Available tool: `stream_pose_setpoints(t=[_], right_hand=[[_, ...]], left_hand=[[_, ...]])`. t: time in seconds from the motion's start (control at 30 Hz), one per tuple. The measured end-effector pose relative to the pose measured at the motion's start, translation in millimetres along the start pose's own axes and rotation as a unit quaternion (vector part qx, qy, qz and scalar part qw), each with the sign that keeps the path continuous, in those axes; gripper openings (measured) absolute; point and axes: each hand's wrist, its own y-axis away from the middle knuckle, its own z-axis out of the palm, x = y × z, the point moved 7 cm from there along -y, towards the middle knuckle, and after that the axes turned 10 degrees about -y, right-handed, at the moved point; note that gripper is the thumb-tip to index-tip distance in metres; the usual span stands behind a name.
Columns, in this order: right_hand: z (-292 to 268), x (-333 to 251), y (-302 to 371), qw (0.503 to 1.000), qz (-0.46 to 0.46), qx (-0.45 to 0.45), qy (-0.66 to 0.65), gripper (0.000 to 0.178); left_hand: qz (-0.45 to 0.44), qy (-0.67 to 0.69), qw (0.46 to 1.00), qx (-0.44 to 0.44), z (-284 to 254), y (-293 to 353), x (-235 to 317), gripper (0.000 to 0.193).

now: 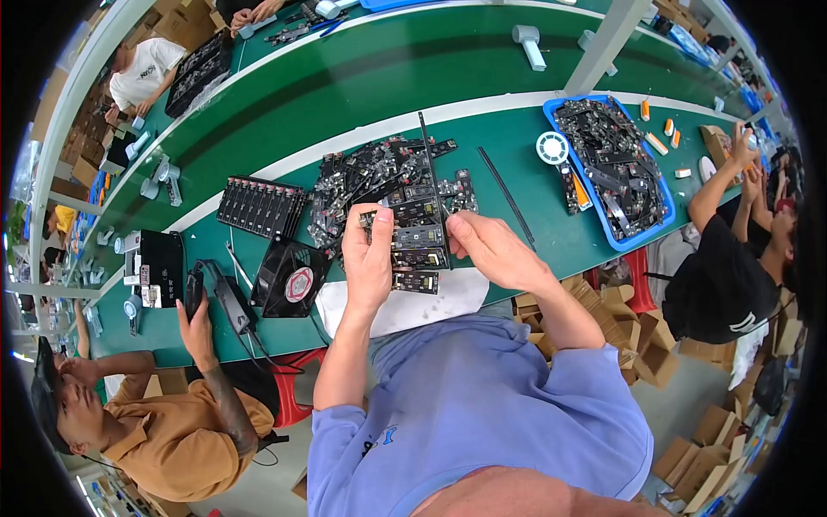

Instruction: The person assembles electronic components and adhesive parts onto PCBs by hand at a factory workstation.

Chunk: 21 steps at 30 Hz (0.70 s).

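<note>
Grip of the left hand (pixel 369 252) holds a black circuit-board panel (pixel 418 235) over the green surface (pixel 517 138), the right hand (pixel 497 251) pinching its dark edge strip (pixel 428 148), with loose boards (pixel 355 179) heaped beyond and a blue tray (pixel 668 210) off right.

Dark lettering (pixel 152 72) on a white T-shirt (pixel 138 84) at upper left

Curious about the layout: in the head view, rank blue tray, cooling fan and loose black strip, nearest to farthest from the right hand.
1. Loose black strip: just beyond the right hand.
2. Blue tray: farther right.
3. Cooling fan: left.
</note>
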Motion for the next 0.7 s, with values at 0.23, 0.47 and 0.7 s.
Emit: stream_pose_setpoints(t=[0.23, 0.47, 0.7], right_hand=[[2.8, -7.7, 0.8, 1.000, 0.002, 0.002, 0.020, 0.064], [24.6, 24.1, 5.9, 0.903, 0.081, -0.134, -0.399, 0.070], [-36.3, 12.9, 10.2, 0.998, 0.050, 0.017, 0.047, 0.066]], left_hand=[[-0.006, 0.001, 1.000, -0.001, 1.9, 3.1, 2.7, 0.019], [-0.071, 0.091, 0.992, -0.044, 15.4, 0.3, -6.9, 0.016], [0.140, -0.227, 0.963, 0.046, -8.5, -26.2, 36.6, 0.017]])
